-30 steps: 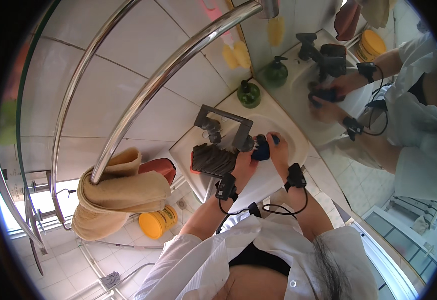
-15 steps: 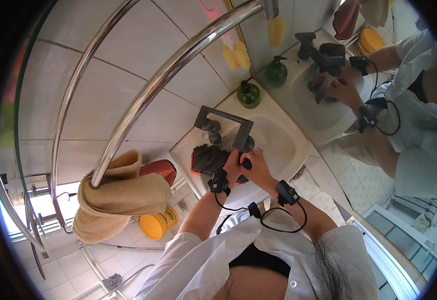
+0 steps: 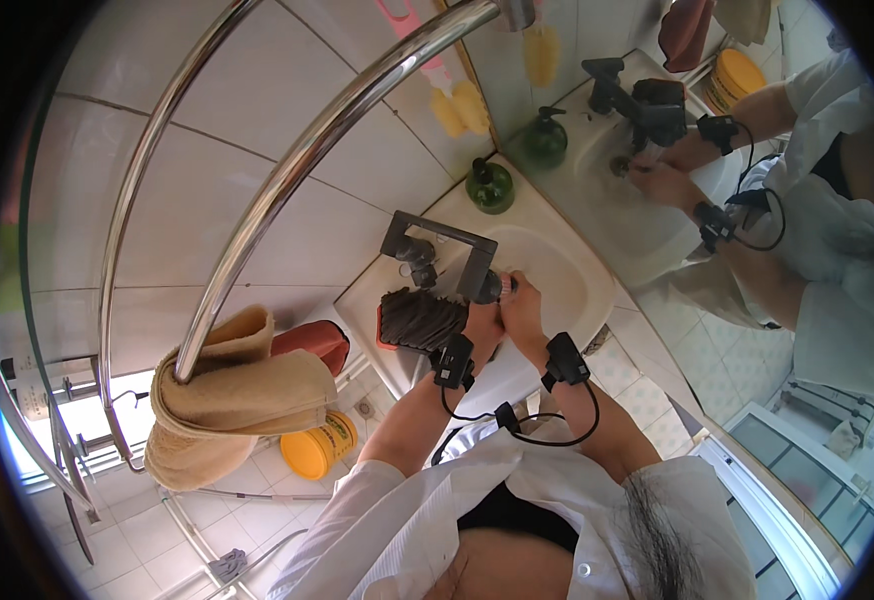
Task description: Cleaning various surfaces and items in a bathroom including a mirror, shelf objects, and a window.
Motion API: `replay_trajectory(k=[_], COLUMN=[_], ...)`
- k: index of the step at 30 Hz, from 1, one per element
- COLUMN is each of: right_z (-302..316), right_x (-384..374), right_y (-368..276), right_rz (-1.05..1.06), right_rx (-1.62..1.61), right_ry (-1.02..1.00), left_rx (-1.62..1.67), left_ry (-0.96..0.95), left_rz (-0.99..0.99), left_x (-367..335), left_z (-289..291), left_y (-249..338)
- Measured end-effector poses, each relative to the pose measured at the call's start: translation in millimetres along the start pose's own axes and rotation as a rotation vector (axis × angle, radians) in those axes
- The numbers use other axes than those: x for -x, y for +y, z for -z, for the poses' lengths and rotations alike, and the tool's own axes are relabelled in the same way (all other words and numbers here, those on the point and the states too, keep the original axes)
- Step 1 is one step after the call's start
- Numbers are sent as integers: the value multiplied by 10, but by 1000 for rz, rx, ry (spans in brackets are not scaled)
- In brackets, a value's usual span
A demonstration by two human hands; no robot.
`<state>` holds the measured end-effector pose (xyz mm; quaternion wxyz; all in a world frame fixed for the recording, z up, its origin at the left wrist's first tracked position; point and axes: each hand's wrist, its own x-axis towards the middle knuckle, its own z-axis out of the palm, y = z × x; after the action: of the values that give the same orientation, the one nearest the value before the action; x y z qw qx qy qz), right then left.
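Both hands are together over the white washbasin (image 3: 569, 262), just below the spout of the dark grey faucet (image 3: 480, 270). My right hand (image 3: 525, 312) has its fingers curled round something small by the spout's end that I cannot make out. My left hand (image 3: 484, 322) is pressed close beside it, its fingertips hidden behind the faucet and the right hand. On the basin's left rim, next to my left wrist, lies a dark grey ribbed cloth (image 3: 423, 318) with an orange-red edge under it. The mirror shows the hands low in the bowl.
A green pump bottle (image 3: 490, 187) stands at the basin's back corner. Chrome rails (image 3: 287, 180) cross the left, with a beige towel (image 3: 242, 385) hanging there. A yellow bucket (image 3: 317, 447) is on the floor. The mirror (image 3: 647, 230) borders the basin's right side.
Both hands have moved slightly forward, under the spout. The dark object that showed between them is now out of sight. The whole view has shifted a little.
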<state>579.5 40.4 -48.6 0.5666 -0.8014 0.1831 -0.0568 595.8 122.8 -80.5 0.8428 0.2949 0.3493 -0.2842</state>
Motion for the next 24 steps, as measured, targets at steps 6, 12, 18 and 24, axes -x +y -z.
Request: replay_trajectory(k=[6, 12, 18, 24], right_z=[8, 468, 417, 161], right_x=[-140, 1, -21, 414], right_y=[345, -52, 152, -302], right_rz=[-379, -652, -128, 464], right_rx=[-258, -752, -409, 112], right_ry=[-40, -373, -316, -102], left_rx=[-127, -216, -245, -205], left_ry=[90, -128, 74, -389], left_rz=[-253, -369, -36, -120], left_x=[-109, -58, 282, 43], left_z=[54, 299, -78, 387], left_y=[-125, 162, 259, 278])
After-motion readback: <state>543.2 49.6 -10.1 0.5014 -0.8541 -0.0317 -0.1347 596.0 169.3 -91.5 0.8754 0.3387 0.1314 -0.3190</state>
